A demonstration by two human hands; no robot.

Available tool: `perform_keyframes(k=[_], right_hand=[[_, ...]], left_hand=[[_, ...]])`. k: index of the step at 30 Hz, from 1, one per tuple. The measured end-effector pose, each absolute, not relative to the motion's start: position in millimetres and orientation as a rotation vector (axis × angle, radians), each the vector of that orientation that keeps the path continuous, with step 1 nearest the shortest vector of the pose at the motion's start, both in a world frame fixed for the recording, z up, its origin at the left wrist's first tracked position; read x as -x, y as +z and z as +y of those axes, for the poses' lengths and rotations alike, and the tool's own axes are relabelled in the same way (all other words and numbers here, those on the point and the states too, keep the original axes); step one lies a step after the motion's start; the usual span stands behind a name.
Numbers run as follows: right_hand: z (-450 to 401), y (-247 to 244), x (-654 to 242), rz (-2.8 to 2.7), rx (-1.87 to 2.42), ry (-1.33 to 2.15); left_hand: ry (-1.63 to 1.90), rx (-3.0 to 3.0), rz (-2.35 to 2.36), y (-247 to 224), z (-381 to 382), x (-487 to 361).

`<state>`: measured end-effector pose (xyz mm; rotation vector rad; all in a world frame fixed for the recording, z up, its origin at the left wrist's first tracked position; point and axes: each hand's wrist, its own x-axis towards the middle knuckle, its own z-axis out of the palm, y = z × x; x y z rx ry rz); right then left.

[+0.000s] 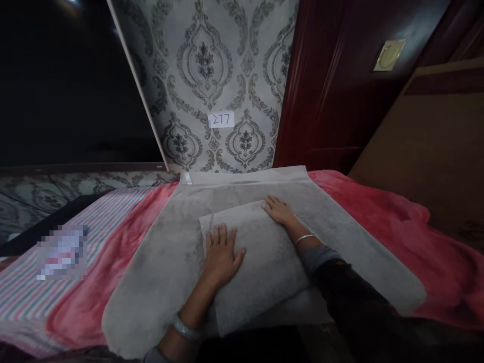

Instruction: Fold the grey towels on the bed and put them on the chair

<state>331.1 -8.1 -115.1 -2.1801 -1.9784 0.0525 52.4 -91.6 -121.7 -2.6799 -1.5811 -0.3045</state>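
A grey plush piece of fabric [260,262], folded into a rough square, lies tilted on a larger grey plush cloth [159,262]. My left hand [223,254] rests flat on the left part of the folded piece, its fingers spread. At the far right corner of the same piece, my right hand [279,209] lies flat with fingers stretched out. Neither hand grips anything. A pale band [245,176] runs along the far edge of the larger cloth, with a small whitish tag near its left end.
Beneath the grey cloth spreads a red fleecy blanket [378,212] over a striped sheet [113,212]. A blurred-out item [62,252] lies on the left. Behind are a dark screen [75,91], patterned wallpaper with a paper marked 277 [221,119], and a cardboard panel [427,151] at right.
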Motion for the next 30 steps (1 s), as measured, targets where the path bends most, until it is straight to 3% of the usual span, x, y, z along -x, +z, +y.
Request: perform_keyframes(k=[15, 18, 22, 30], right_hand=[[-26, -92, -310, -1.841, 2.265, 0.019], [-37, -90, -272, -2.125, 2.019, -0.109], [-47, -104, -232, -2.383, 1.732, 0.012], [-50, -106, -292, -2.104, 2.095, 0.073]], left_hand=[[-0.165, 2.652, -1.744, -103, -23, -33], [-0.182, 2.632, -1.726, -108, -23, -33], [-0.168, 2.595, -1.715, -110, -23, -34], [-0.120, 2.605, -1.742, -102, -22, -36]])
